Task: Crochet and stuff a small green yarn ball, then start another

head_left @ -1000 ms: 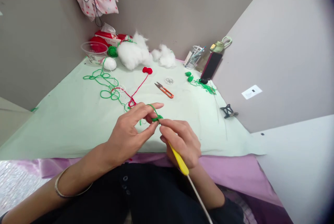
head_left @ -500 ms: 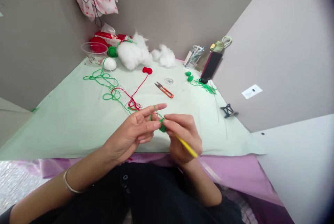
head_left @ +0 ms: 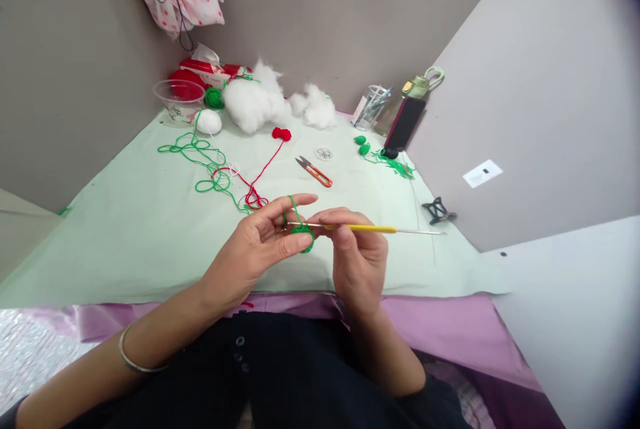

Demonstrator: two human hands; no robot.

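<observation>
My left hand (head_left: 260, 239) pinches a small round green crochet piece (head_left: 303, 239) between thumb and fingers. Green yarn loops over its raised index finger. My right hand (head_left: 357, 255) grips a yellow-handled crochet hook (head_left: 373, 228), held nearly level, its thin metal tip at the top of the green piece. The hook's other metal end points right. Beyond my hands, orange thread snips (head_left: 317, 174) lie on the pale green cloth (head_left: 125, 215). A red crochet piece (head_left: 282, 134) is farther back, its strand running toward my left hand.
At the back left stand a clear plastic tub (head_left: 179, 99), a white yarn ball (head_left: 209, 122) and fluffy white stuffing (head_left: 256, 102). On the right are a bottle (head_left: 415, 87), a phone (head_left: 405, 123), green pieces (head_left: 365, 149) and a small black stand (head_left: 438, 211).
The hook has swung from slanting down toward me to nearly level, and its tip now shows at the green piece. My right hand has turned; the green piece has shifted slightly left.
</observation>
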